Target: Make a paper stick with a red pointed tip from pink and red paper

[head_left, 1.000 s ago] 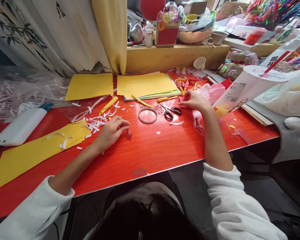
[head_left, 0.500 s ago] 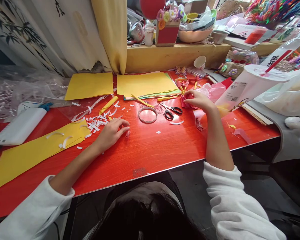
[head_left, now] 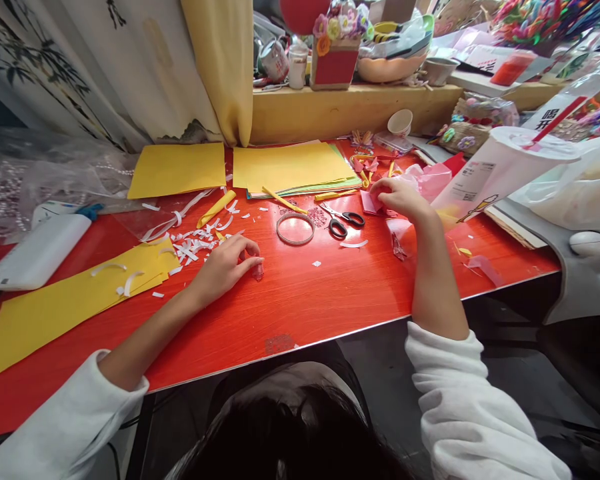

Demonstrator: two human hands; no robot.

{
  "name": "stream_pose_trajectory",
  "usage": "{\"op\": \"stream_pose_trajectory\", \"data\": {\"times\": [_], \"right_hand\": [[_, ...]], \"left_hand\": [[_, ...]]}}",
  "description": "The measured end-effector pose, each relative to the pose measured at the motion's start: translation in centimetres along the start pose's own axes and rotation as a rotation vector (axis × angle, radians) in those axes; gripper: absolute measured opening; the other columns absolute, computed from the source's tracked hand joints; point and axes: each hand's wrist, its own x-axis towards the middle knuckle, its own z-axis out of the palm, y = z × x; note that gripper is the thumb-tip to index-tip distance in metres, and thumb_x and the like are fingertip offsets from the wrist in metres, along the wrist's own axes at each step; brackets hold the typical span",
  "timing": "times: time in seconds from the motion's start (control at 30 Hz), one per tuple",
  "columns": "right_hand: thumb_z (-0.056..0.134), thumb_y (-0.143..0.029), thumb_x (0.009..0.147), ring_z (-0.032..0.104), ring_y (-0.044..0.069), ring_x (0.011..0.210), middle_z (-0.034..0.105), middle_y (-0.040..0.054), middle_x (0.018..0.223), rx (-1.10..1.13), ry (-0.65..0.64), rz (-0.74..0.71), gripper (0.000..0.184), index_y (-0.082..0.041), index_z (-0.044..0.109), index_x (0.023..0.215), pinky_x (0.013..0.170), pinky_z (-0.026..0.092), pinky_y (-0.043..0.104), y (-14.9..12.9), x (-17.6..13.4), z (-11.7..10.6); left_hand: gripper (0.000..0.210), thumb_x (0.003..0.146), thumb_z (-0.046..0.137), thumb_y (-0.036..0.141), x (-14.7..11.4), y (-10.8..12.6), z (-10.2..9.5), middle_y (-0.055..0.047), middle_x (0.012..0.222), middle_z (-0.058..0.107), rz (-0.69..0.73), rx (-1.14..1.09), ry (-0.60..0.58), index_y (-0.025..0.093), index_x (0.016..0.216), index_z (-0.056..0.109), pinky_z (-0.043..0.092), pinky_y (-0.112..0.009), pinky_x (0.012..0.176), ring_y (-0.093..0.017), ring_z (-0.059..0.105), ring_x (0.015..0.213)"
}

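My left hand (head_left: 230, 263) rests low over the red table, thumb and fingers pinched on a small see-through piece (head_left: 259, 271) that looks like clear tape. White paper scraps (head_left: 193, 245) lie just behind it. Farther right, my right hand (head_left: 401, 197) has its fingertips closed on a piece of pink paper (head_left: 369, 203). To the left of that hand are scissors (head_left: 344, 221) with black handles. A round hoop (head_left: 295, 229) lies between the two hands, near a thin yellow paper roll (head_left: 284, 200).
Yellow paper sheets (head_left: 290, 167) are stacked at the back, and yellow strips (head_left: 80, 297) lie at the left. A large drink cup (head_left: 505, 167) leans at the right, beside a grey mat (head_left: 565, 267). A glue-like white bottle (head_left: 40, 250) lies far left.
The pink paper at my right fingertips has shifted and shows a flatter face. My left hand has barely moved; the see-through piece shows more clearly below its fingertips.
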Motion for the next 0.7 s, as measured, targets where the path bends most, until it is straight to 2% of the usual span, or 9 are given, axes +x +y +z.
{"op": "stream_pose_trajectory", "data": {"times": [0.2, 0.37, 0.57, 0.7], "right_hand": [[0.047, -0.014, 0.069, 0.061, 0.020, 0.079, 0.070, 0.0065, 0.084, -0.183, 0.052, -0.039, 0.024, -0.017, 0.069, 0.079, 0.073, 0.044, 0.030, -0.3, 0.0, 0.4], [0.056, -0.026, 0.071, 0.059, 0.019, 0.070, 0.067, 0.0064, 0.073, -0.183, 0.074, -0.026, 0.013, -0.017, 0.064, 0.071, 0.063, 0.042, 0.030, -0.8, -0.2, 0.8], [0.064, -0.041, 0.068, 0.054, 0.018, 0.062, 0.060, 0.0037, 0.064, -0.242, 0.049, -0.030, 0.023, -0.019, 0.058, 0.067, 0.056, 0.037, 0.029, -0.6, 0.2, 1.2], [0.065, -0.038, 0.066, 0.055, 0.019, 0.064, 0.061, 0.0047, 0.066, -0.278, 0.041, -0.038, 0.021, -0.018, 0.060, 0.071, 0.056, 0.038, 0.030, -0.5, 0.3, 1.4]], "left_hand": [[0.015, 0.089, 0.049, 0.028, 0.0, -0.2, -0.1, -0.003, 0.086, 0.062, 0.029, -0.078, 0.018, 0.017, 0.086, 0.058, 0.043, -0.028, 0.082, -0.015, 0.057, 0.084], [0.025, 0.091, 0.045, 0.033, 0.0, -0.4, 0.0, -0.006, 0.090, 0.066, 0.038, -0.086, 0.061, 0.016, 0.087, 0.063, 0.045, -0.030, 0.082, -0.016, 0.060, 0.086], [0.031, 0.093, 0.040, 0.037, 0.0, -0.2, 0.2, -0.005, 0.091, 0.069, -0.016, -0.081, 0.047, 0.017, 0.087, 0.063, 0.046, -0.031, 0.082, -0.017, 0.062, 0.087], [0.030, 0.092, 0.042, 0.039, 0.0, 0.0, 0.0, -0.004, 0.091, 0.068, -0.068, -0.124, 0.048, 0.018, 0.087, 0.064, 0.045, -0.029, 0.083, -0.016, 0.061, 0.087]]}}
